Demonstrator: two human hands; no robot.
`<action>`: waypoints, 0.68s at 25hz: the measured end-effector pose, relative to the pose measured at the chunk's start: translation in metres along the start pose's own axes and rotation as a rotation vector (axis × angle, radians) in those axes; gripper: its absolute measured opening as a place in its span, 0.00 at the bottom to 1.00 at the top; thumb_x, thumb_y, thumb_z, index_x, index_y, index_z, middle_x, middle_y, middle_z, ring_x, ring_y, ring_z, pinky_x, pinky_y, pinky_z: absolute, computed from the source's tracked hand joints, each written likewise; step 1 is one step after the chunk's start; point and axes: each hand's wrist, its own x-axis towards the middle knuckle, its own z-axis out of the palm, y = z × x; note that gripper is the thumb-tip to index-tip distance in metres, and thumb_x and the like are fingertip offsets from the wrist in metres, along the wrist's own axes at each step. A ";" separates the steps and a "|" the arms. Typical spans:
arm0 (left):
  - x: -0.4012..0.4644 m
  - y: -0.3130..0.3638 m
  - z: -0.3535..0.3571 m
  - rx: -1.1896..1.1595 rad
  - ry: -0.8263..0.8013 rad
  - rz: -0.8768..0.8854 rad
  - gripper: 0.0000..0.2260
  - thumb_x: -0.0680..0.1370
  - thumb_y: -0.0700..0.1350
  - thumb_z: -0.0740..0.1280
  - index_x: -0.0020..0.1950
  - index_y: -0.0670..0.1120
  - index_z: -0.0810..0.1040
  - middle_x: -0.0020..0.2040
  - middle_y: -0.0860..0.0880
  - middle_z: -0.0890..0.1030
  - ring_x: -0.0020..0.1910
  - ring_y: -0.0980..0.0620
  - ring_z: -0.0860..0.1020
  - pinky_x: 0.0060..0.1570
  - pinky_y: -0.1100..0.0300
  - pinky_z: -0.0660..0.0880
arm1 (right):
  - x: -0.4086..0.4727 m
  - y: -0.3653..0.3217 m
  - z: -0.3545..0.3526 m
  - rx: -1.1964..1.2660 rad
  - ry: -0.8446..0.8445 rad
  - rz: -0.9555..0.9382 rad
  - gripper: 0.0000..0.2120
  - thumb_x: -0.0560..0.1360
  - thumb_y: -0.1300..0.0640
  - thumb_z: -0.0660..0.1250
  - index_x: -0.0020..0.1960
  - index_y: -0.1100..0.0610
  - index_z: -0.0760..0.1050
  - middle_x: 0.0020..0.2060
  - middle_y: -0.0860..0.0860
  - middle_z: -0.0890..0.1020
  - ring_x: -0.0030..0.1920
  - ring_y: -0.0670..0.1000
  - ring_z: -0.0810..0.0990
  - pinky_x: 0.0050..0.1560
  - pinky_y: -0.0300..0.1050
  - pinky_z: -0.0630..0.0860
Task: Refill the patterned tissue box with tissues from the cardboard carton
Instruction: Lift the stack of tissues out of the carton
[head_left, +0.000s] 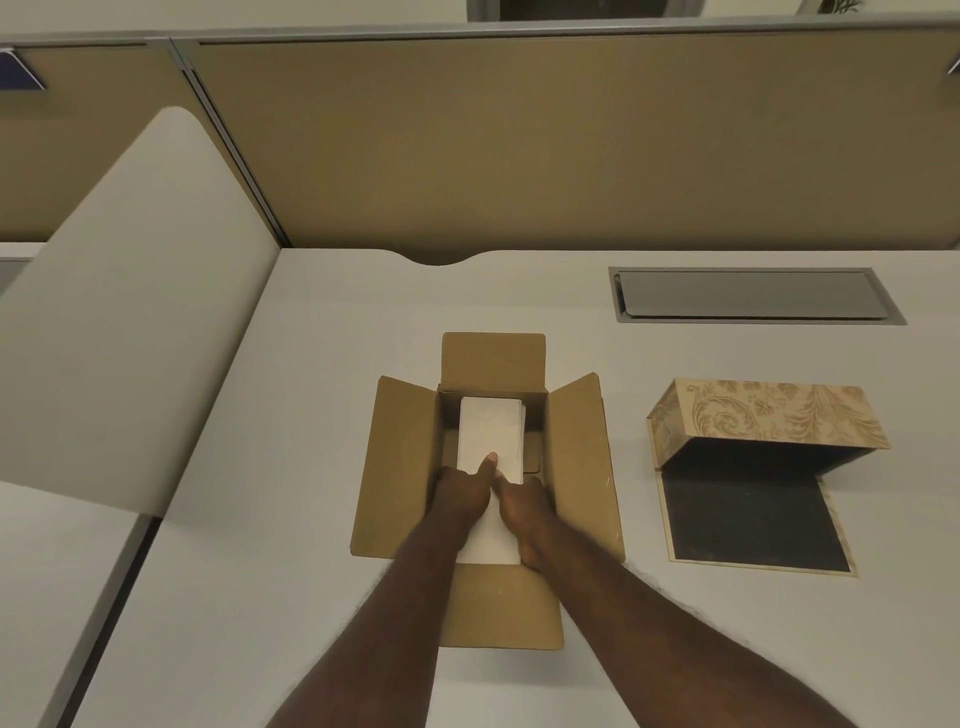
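A brown cardboard carton stands in the middle of the desk with all its flaps folded out. A white stack of tissues shows inside it. My left hand grips the stack's left side, thumb lying on top. My right hand clasps the stack's right side. The stack's near end sits between my wrists, over the carton's near edge. The patterned tissue box lies to the right, tipped open, its dark inside facing me with nothing in it.
The white desk ends at tan partition walls behind. A grey cable hatch is set in the desk at the back right. A white divider panel rises at the left.
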 end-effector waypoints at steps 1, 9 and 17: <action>0.001 0.000 0.001 0.013 0.002 -0.003 0.33 0.78 0.62 0.61 0.72 0.37 0.67 0.70 0.40 0.74 0.66 0.41 0.74 0.63 0.51 0.73 | 0.001 0.000 0.000 -0.003 0.003 0.002 0.26 0.81 0.45 0.60 0.72 0.60 0.66 0.66 0.57 0.76 0.63 0.59 0.77 0.64 0.52 0.76; 0.013 0.003 -0.002 0.012 -0.048 -0.021 0.32 0.75 0.64 0.65 0.65 0.39 0.73 0.62 0.41 0.78 0.51 0.46 0.76 0.50 0.54 0.73 | 0.007 0.000 0.003 -0.002 0.015 0.032 0.26 0.81 0.44 0.58 0.71 0.60 0.66 0.65 0.58 0.76 0.62 0.59 0.77 0.64 0.54 0.76; 0.013 0.002 0.001 -0.019 -0.072 -0.097 0.35 0.71 0.67 0.67 0.65 0.40 0.73 0.63 0.42 0.77 0.60 0.41 0.77 0.57 0.50 0.74 | 0.005 -0.001 0.001 0.025 0.021 0.048 0.24 0.81 0.45 0.58 0.71 0.59 0.67 0.65 0.58 0.76 0.62 0.59 0.77 0.65 0.54 0.75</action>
